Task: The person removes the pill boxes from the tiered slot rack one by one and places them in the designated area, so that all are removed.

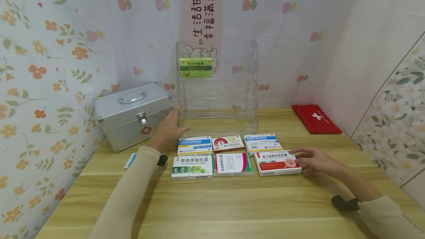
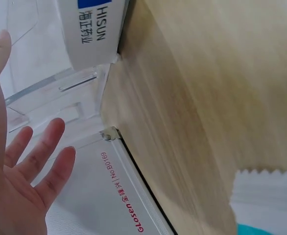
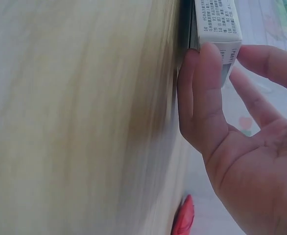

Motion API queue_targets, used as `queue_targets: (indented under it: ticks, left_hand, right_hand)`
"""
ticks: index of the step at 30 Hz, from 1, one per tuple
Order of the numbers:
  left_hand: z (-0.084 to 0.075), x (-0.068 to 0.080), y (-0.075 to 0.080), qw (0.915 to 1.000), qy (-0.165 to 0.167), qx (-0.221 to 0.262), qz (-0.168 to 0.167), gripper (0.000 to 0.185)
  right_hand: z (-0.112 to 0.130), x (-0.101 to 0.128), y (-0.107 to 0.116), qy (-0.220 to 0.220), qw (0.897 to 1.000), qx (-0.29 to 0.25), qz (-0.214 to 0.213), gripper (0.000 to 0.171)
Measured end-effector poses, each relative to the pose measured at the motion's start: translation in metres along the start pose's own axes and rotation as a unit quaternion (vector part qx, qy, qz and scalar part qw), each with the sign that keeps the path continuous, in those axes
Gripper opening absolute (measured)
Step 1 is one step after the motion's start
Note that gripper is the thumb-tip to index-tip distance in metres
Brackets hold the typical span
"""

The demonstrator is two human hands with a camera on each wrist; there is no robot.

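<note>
Six medicine boxes lie in two rows on the wooden table (image 1: 232, 202), in front of a clear acrylic rack (image 1: 217, 87). A green box (image 1: 196, 67) stands on the rack's top tier. My right hand (image 1: 300, 156) holds the right end of the red and white box (image 1: 277, 162); in the right wrist view the box (image 3: 217, 24) sits between thumb and fingers of that hand (image 3: 231, 54). My left hand (image 1: 176, 117) hovers with fingers spread and empty, between the silver case (image 1: 132, 115) and the rack's lower left corner. In the left wrist view its palm (image 2: 31, 137) faces the rack (image 2: 50, 98).
A red first-aid pouch (image 1: 316, 119) lies at the back right by the wall. A small blue and white sachet (image 1: 130, 160) lies beside my left forearm. Flower-patterned walls close in the table on the left, back and right.
</note>
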State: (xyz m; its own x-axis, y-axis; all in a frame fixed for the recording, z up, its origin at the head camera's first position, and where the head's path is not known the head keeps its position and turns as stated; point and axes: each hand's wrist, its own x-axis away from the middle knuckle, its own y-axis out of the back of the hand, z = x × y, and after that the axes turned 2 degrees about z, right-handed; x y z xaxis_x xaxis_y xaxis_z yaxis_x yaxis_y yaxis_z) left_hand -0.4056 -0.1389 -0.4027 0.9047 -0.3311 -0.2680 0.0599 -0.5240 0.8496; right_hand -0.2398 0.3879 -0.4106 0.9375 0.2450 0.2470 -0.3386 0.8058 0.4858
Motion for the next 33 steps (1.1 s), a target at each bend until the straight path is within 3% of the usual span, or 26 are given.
queue_targets:
  ticks: [9,19,26,33]
  left_hand:
    - [-0.002,-0.001,0.004,0.9992,-0.02,0.034,0.001,0.098]
    - [-0.004,-0.007,-0.003,0.9963,-0.007,0.084,-0.016,0.095]
    - [-0.002,-0.003,-0.003,0.9952,0.0,0.096,-0.021,0.096]
    - [-0.002,-0.002,-0.007,0.9944,-0.014,0.102,-0.027,0.097]
  right_hand:
    - [0.007,-0.005,-0.005,0.004,1.0,0.004,-0.001,0.056]
    - [0.007,-0.009,-0.009,0.013,1.0,0.009,-0.007,0.058]
    - [0.006,-0.01,-0.012,0.004,1.0,0.005,-0.007,0.065]
    - [0.008,-0.007,-0.008,-0.001,1.0,0.023,-0.003,0.071]
